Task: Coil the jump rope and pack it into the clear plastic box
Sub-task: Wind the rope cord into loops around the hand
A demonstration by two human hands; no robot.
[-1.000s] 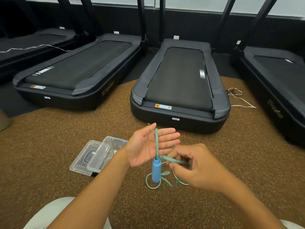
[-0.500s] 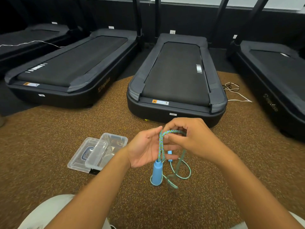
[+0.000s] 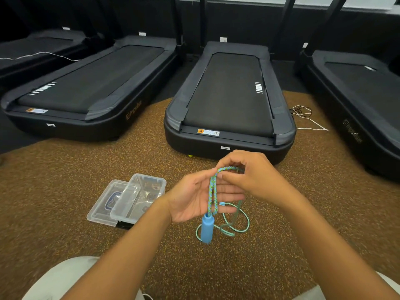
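Left hand [image 3: 195, 197] is up, palm open and turned toward the right, fingers stretched out flat and together — not clenched, just serving as a form, with the jump rope [image 3: 212, 192] draped over it. The right hand [image 3: 249, 176] sits right against those left fingertips, thumb and forefinger pinched on the rope at the top of its loop.

From that pinch the blue-and-green braided rope bends over the top edge of the left hand and runs down across the palm in two strands side by side, close to vertical, long axis top to bottom. At the heel of the palm the strands meet the blue handle [image 3: 207, 230], which hangs straight down below the hand, its rope end up and its free end pointing at the floor [image 3: 65, 191].

Lower down, the rest of the rope drops from behind the left fingers and lies in loose, slack loops on the speckled brown floor, just right of the hanging handle. A small bit of blue shows near the left fingertips; too small to say what it is.

Out to the left of the left wrist, the clear plastic box [image 3: 138, 197] rests on the floor, open, tipped up against its lid [image 3: 104, 202] — which lies flat beside and partly under it. The rope is well clear of the box.

Beyond the hands, black treadmills [image 3: 229, 94] stand in a row, with thin cables [image 3: 307, 118] lying on the floor between two of them.
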